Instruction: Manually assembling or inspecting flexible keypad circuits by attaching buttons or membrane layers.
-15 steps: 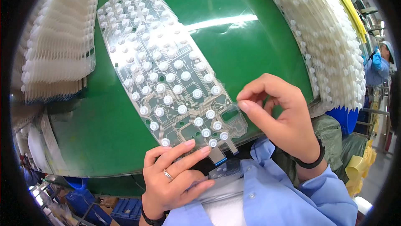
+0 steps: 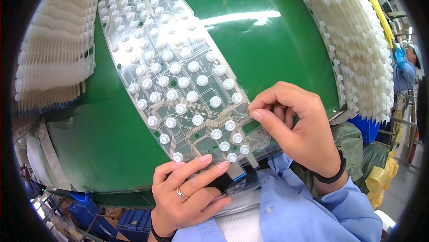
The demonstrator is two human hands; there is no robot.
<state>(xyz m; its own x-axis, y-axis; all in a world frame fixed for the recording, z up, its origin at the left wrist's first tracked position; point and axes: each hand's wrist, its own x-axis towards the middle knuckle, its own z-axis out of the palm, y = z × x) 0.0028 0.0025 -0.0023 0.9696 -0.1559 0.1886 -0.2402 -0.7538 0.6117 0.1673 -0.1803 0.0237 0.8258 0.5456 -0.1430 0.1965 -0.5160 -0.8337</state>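
A clear, flexible circuit sheet (image 2: 178,76) dotted with white rubber domes lies on the glossy green surface (image 2: 268,58), its near edge pressed by the spread left hand (image 2: 187,195) and its right edge pinched by the right hand (image 2: 295,128).

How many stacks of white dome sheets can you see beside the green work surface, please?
2: one stack lies along the left edge of the green surface, the other stack curves along its right edge. More may be hidden beyond the picture's rim.
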